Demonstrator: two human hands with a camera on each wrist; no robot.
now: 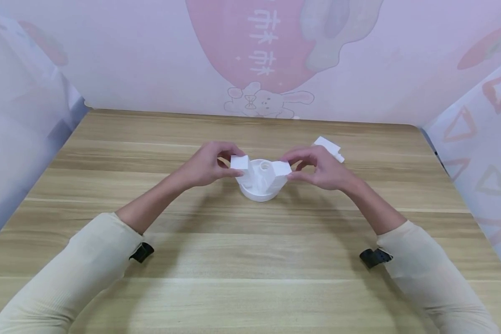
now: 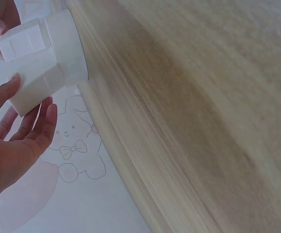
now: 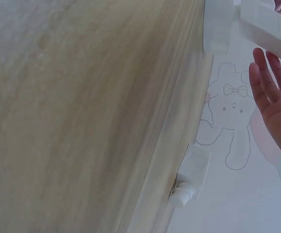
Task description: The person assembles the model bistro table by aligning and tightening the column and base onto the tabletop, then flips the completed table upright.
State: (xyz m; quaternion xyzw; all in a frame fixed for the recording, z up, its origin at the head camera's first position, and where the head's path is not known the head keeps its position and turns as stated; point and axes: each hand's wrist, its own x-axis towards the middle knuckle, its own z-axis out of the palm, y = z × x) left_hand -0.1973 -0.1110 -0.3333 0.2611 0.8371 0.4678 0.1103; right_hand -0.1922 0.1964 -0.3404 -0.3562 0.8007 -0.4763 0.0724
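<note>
A white round base (image 1: 259, 196) stands on the wooden table, with a small ringed hole (image 1: 265, 165) near its back and two angular white blocks rising from it. My left hand (image 1: 210, 164) pinches the left block (image 1: 239, 163) between thumb and fingers; the left wrist view shows the thumb on one face of this block (image 2: 36, 87) and fingers along the opposite side. On the other side, my right hand (image 1: 319, 168) pinches the right block (image 1: 281, 169) by its outer end. That block (image 3: 264, 28) appears at the top of the right wrist view, with the fingertips at its edge.
Behind my right hand lies a loose white piece (image 1: 329, 145), a flat block with a stepped round stub (image 3: 182, 195) on it. A printed wall sheet (image 1: 150, 60) rises behind the table's (image 1: 250, 260) back edge, and more sheets hang at both sides.
</note>
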